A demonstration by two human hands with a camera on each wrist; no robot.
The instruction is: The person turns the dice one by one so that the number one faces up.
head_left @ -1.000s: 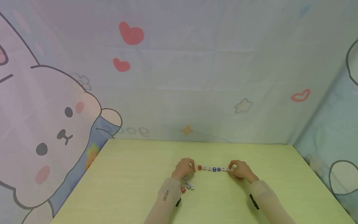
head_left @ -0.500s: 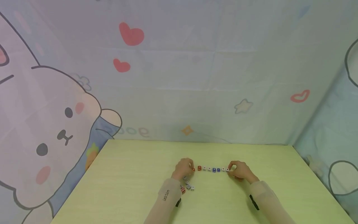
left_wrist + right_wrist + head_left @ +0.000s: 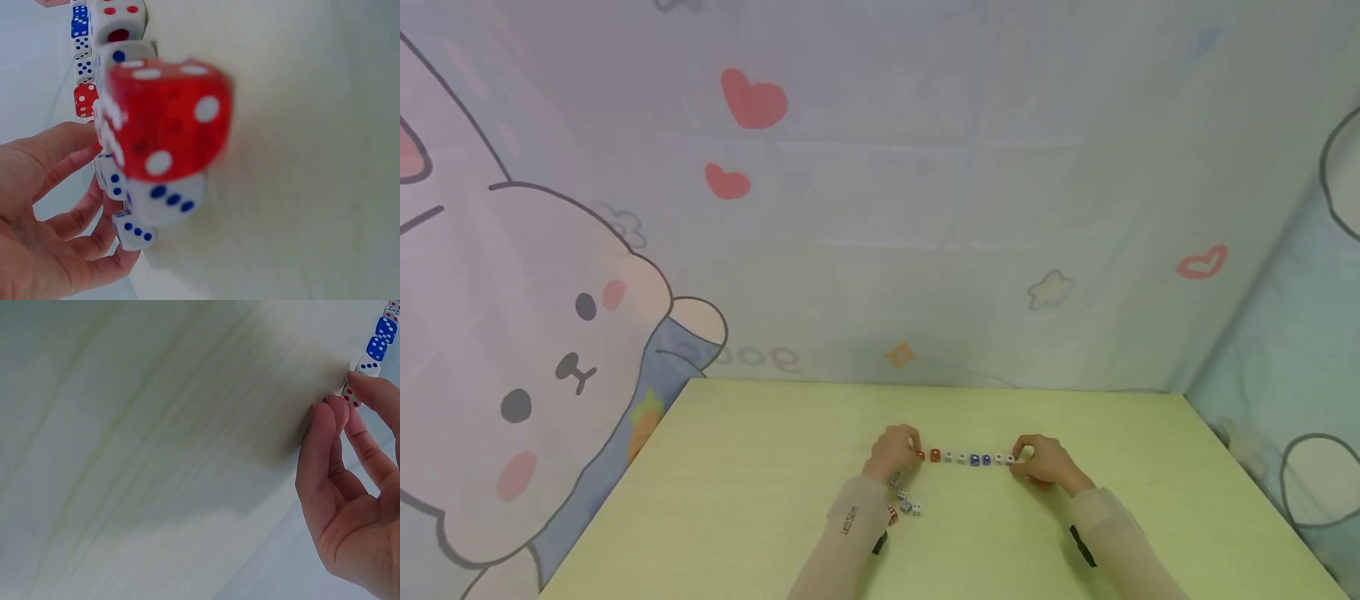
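Pale cartoon-printed fabric (image 3: 880,208) hangs behind a yellow-green bench (image 3: 737,483); the left hand (image 3: 891,451) pinches a red, cubic, plastic-looking die (image 3: 921,456), loose white and red dice (image 3: 906,506) by its wrist; a row of red, white and blue dice (image 3: 974,460) runs right; the right hand (image 3: 1048,460) grips its white end die (image 3: 1010,460). Light, level pressure should keep it straight.

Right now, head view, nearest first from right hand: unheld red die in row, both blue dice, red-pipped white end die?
1. Red-pipped white end die: at right hand.
2. Right blue die: farther left.
3. Left blue die: beside it.
4. Unheld red die: near left hand.
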